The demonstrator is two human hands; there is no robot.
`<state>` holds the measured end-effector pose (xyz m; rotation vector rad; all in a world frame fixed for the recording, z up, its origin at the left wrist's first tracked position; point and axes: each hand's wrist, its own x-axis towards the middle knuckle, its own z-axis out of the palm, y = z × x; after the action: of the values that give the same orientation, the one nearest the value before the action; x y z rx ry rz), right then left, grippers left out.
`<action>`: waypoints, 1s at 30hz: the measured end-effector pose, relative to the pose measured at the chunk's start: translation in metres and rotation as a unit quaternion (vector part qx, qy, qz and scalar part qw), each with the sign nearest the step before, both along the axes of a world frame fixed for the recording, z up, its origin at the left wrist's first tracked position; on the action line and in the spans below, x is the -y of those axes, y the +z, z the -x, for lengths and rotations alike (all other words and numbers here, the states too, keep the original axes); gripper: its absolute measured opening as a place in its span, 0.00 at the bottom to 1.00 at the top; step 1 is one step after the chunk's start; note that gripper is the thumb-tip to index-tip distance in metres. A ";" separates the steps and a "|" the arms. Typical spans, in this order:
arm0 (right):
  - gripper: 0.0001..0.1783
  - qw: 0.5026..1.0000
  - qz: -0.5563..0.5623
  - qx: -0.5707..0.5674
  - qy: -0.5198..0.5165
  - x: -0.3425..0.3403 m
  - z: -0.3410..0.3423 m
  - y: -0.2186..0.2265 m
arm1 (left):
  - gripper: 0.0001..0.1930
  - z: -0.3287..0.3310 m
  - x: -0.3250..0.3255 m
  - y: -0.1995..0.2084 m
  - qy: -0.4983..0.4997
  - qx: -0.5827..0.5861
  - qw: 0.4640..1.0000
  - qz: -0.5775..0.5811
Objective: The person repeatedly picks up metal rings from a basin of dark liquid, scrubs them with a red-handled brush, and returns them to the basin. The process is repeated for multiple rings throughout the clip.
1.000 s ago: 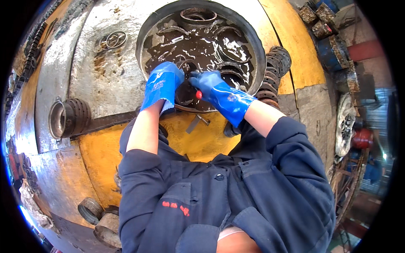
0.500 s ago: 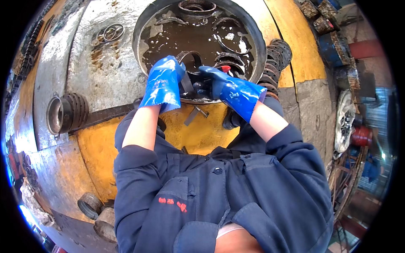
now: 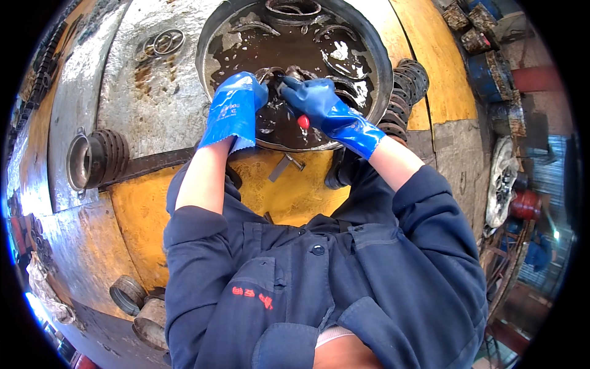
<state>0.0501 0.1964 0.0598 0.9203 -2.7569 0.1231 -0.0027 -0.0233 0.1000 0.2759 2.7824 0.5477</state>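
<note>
Both my hands wear blue rubber gloves and work over a round metal tub [image 3: 201,58] of dark, dirty liquid. My left hand [image 3: 239,101] is closed on a dark metal ring [image 3: 275,71], whose lower part is hidden by the gloves. My right hand [image 3: 312,101] is closed round a tool with a red handle end [image 3: 303,122]; its working end is hidden near the ring, so its kind does not show. Further metal rings lie in the liquid, among them a thick one [image 3: 294,8] at the far side and one [image 3: 344,64] to the right.
Right of the tub lies a row of dark ring-shaped parts [image 3: 402,92]. At the left, a stack of rings [image 3: 101,160] stands on the metal floor, and thin rings [image 3: 167,43] lie farther off. A small hammer-like tool [image 3: 286,166] lies before the tub, between my feet.
My right hand has turned and moved in toward the ring, swinging the red handle end down and left. The left hand has shifted slightly away from me with the ring.
</note>
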 end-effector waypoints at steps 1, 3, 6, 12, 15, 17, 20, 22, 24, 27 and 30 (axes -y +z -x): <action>0.19 0.998 0.010 -0.023 0.049 0.005 0.003 0.011 | 0.24 0.002 0.002 -0.001 0.010 0.010 1.000 0.004; 0.20 0.989 0.015 -0.078 0.125 0.012 0.005 0.026 | 0.23 0.006 0.003 -0.001 0.020 0.031 0.999 0.017; 0.14 0.997 0.015 -0.056 0.059 0.015 -0.001 0.027 | 0.22 0.007 -0.001 0.002 0.019 0.028 0.999 0.022; 0.14 0.900 0.255 0.145 -0.323 0.031 0.001 -0.003 | 0.18 -0.012 0.008 0.000 0.060 -0.050 0.994 -0.082; 0.25 0.780 0.296 0.344 -0.431 0.015 0.012 -0.012 | 0.19 -0.014 0.001 0.005 0.033 -0.079 0.993 -0.083; 0.32 0.682 0.500 0.409 -0.344 0.016 -0.011 -0.005 | 0.21 -0.014 -0.003 0.008 0.105 -0.031 0.992 -0.055; 0.25 0.486 0.659 0.526 -0.231 0.021 -0.032 0.020 | 0.23 -0.001 0.000 -0.017 0.075 -0.063 0.995 -0.026; 0.25 0.414 0.660 0.557 -0.287 0.009 -0.023 0.013 | 0.24 0.002 -0.005 -0.032 0.070 -0.083 0.993 -0.040; 0.23 0.311 0.656 0.584 -0.363 0.010 0.003 -0.002 | 0.24 0.002 -0.008 -0.033 0.077 -0.084 0.993 -0.038; 0.23 0.407 0.674 0.538 -0.301 0.012 -0.013 -0.003 | 0.24 0.003 -0.004 -0.028 0.064 -0.062 0.996 -0.023; 0.30 0.683 0.404 0.501 -0.346 0.014 -0.012 0.009 | 0.23 -0.001 -0.003 -0.025 0.066 -0.078 0.994 -0.035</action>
<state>0.0617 0.1829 0.0685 -0.6739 -2.9863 1.9840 -0.0020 -0.0202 0.0747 0.1574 2.9510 0.6842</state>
